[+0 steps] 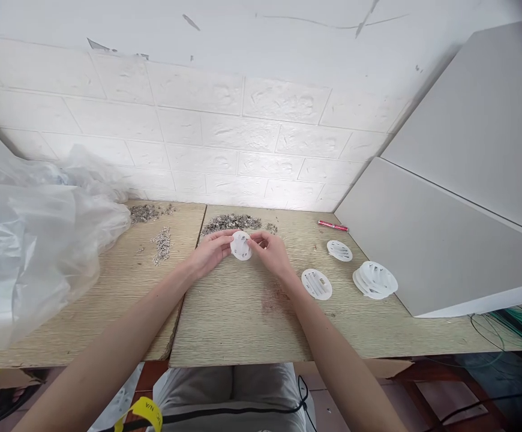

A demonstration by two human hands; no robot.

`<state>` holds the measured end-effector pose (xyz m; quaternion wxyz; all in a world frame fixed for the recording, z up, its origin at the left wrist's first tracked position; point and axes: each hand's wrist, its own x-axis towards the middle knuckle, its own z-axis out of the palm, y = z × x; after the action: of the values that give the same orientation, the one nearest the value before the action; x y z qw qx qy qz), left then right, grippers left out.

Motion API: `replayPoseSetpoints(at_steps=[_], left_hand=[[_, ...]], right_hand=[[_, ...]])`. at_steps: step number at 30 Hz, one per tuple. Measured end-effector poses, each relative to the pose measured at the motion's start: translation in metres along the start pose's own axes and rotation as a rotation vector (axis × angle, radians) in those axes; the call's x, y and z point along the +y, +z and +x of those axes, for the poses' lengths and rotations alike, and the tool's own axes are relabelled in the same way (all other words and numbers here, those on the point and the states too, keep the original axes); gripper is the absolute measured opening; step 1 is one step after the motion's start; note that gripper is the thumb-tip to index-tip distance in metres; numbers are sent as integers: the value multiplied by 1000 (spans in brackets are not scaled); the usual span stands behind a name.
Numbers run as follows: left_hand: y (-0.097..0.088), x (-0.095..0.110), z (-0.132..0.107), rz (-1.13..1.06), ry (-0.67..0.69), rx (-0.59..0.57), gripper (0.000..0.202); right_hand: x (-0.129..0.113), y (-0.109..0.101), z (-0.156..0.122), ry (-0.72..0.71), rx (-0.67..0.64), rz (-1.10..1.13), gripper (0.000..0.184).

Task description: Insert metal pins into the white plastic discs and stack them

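A round white plastic disc point(242, 247) with small metal bits on it is held up between my two hands above the table. My left hand point(213, 252) pinches its left edge between thumb and fingers. On the opposite edge, the thumb and fingers of my right hand point(270, 252) are closed on the disc's upper right side. Just behind the hands lies a pile of small metal pieces point(230, 222). To the right, a slotted white disc point(317, 284) lies flat near my right forearm, and another slotted disc point(339, 251) rests farther back.
A stack of white discs point(375, 280) stands beside the grey panel point(445, 240) at right. A red pen point(332, 225) lies at the back. On the left are small metal parts point(162, 245), a darker heap point(144, 213) and a large clear plastic bag point(40, 240). Green wires point(519, 327) hang at right.
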<state>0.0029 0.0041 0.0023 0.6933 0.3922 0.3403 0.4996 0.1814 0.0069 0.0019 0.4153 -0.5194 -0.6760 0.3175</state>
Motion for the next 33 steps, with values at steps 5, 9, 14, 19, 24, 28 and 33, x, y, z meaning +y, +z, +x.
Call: replayPoseSetpoints(at_steps=[5,9,14,19,24,28,33], left_hand=[[-2,-4,-2,238,58,53,37],[-1,-4,-4,390,70,68,39],[-1,2,-6,407,100,176,40],[-7,2,-2,391,128,272,37],[-11,-2,1,378,150,270,38],[-12,-4,3,369,146,266,39],[-12,-3,3,376,146,269,35]], right_hand=[[-2,2,-1,-72,-13,16,17],[-3,4,-3,-122,-39,43,19],[-2,-4,0,-98,-2,78,29],[5,-11,4,-48,36,-167,19],[4,-9,2,-55,-21,-430,13],[3,-7,1,-48,-55,-491,11],[4,-8,-1,-41,-67,-552,11]])
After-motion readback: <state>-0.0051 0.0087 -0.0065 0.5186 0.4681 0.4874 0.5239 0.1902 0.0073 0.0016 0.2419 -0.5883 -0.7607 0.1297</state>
